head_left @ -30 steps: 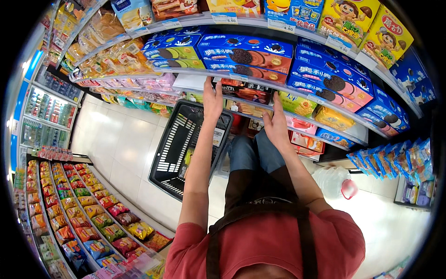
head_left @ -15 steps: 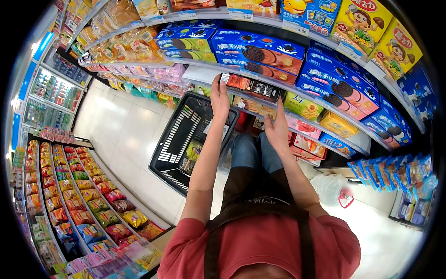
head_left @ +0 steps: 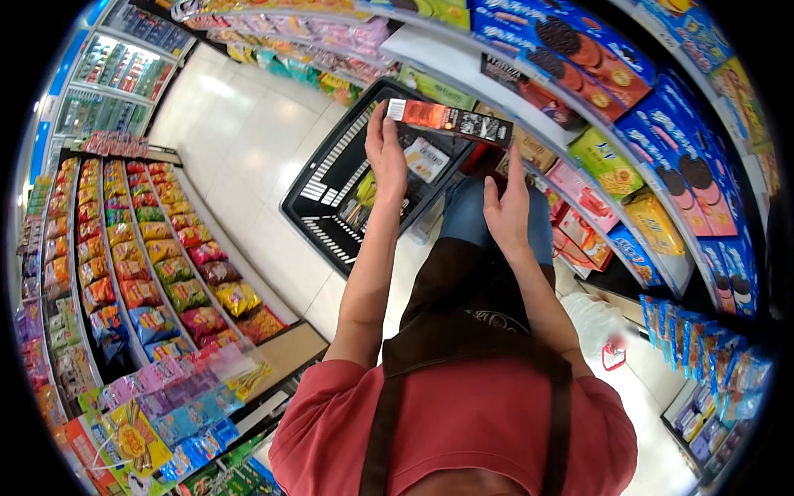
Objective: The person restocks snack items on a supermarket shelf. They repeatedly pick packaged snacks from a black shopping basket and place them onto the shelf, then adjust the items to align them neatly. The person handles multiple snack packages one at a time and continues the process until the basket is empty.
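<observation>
Between my two hands is a long, slim dark snack box point(head_left: 451, 121) with red panels and a barcode at its left end. My left hand point(head_left: 386, 157) grips that end, while my right hand point(head_left: 510, 207) holds the opposite end. The box is off the shelf, above the far right side of a black plastic basket point(head_left: 310, 178). Inside the basket lie a white package point(head_left: 426, 159) and a green one point(head_left: 364, 194), partly covered by my left hand and forearm.
Curved shelves of blue cookie boxes point(head_left: 571, 58) rise on the right, with a yellow-green box point(head_left: 608, 161) lower down. A rack of bagged snacks point(head_left: 136, 248) stands at left. A large clear plastic jug point(head_left: 591, 318) sits on the tiled floor point(head_left: 248, 174) to the right.
The dark box has come away from the shelf toward me and over the basket, held in both hands. The view has turned, swinging the shelves to the right.
</observation>
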A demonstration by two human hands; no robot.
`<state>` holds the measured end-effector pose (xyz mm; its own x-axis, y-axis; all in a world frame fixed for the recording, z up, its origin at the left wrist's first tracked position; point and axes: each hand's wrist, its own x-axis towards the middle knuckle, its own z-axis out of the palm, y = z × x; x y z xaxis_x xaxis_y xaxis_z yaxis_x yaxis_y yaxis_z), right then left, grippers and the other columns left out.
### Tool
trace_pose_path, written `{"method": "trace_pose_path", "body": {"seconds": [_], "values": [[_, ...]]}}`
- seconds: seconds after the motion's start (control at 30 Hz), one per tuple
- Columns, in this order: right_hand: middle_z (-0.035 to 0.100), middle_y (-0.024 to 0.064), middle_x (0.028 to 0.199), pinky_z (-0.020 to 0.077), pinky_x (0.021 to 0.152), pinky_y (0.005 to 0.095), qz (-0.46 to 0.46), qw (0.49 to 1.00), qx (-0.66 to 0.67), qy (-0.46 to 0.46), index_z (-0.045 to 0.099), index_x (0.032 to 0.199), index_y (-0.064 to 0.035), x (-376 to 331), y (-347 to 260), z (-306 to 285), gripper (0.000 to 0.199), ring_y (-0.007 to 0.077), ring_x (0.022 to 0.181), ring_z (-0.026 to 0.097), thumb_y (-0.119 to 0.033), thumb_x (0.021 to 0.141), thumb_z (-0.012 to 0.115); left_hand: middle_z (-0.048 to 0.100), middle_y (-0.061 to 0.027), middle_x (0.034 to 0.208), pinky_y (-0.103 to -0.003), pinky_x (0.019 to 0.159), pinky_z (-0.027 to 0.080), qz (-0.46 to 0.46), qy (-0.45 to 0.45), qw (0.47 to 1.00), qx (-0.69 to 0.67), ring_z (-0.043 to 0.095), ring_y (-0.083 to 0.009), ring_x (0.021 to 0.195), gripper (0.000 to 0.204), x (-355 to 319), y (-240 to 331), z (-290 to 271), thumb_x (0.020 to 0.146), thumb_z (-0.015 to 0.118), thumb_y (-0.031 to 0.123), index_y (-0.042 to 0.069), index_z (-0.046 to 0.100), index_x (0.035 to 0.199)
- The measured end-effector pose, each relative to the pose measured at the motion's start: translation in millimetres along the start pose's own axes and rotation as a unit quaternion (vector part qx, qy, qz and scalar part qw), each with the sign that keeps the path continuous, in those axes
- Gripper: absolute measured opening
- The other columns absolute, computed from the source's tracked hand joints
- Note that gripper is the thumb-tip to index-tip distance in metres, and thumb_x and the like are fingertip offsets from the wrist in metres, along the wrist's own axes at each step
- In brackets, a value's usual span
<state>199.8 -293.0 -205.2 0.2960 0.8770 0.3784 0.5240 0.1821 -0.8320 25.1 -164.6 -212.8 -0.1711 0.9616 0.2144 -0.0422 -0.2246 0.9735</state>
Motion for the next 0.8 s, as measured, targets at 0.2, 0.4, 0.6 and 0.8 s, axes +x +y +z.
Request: {"method": "trace_pose_path", "body": {"seconds": [0.2, 0.4, 0.6, 0.8], "values": [[0.036, 0.0236, 0.152, 0.0341, 0.112, 0.0369, 0.021, 0.993, 0.025, -0.113, 0.026, 0.152, -0.0023, -5.9, 11.2, 62.4, 0.069, 0.0373, 0.138, 0.040, -0.001, 0.089, 0.054, 0.058, -0.0143, 0.131, -0.033, 0.104, 0.040, -0.098, 0.114, 0.988, 0.034, 0.055, -0.0215, 0.119, 0.039, -30.4, -34.3, -89.0, 0.103, 0.042, 0.016, -0.003, 0.051, 0.135], [0.040, 0.0249, 0.147, 0.0357, 0.111, 0.0408, 0.012, 0.971, -0.022, -0.240, 0.027, 0.149, 0.0018, -1.4, 29.1, 134.7, 0.065, 0.0375, 0.135, 0.041, -0.006, 0.090, 0.054, 0.060, -0.0127, 0.124, -0.030, 0.096, 0.044, -0.160, 0.198, 0.963, 0.093, 0.058, -0.0171, 0.108, 0.041, -52.4, -84.4, -159.5, 0.100, 0.043, 0.012, -0.006, 0.049, 0.136], [0.047, 0.0301, 0.139, 0.0366, 0.110, 0.0429, 0.033, 0.933, -0.050, -0.355, 0.036, 0.140, 0.0115, 4.0, 61.9, 200.0, 0.062, 0.0401, 0.129, 0.047, -0.005, 0.084, 0.054, 0.058, -0.0181, 0.131, -0.032, 0.099, 0.043, -0.286, 0.232, 0.924, 0.107, 0.058, -0.0224, 0.114, 0.045, -62.8, -130.6, -199.8, 0.096, 0.046, 0.008, -0.009, 0.045, 0.138], [0.055, 0.0279, 0.130, 0.0426, 0.104, 0.0439, 0.068, 0.878, -0.126, -0.457, 0.048, 0.130, 0.0087, 1.9, 79.7, 234.5, 0.052, 0.0403, 0.120, 0.054, -0.017, 0.086, 0.060, 0.056, -0.0201, 0.131, -0.033, 0.098, 0.043, -0.410, 0.185, 0.884, 0.126, 0.057, -0.0249, 0.114, 0.056, -89.6, -156.8, -219.4, 0.089, 0.050, 0.004, -0.009, 0.038, 0.142]]}}
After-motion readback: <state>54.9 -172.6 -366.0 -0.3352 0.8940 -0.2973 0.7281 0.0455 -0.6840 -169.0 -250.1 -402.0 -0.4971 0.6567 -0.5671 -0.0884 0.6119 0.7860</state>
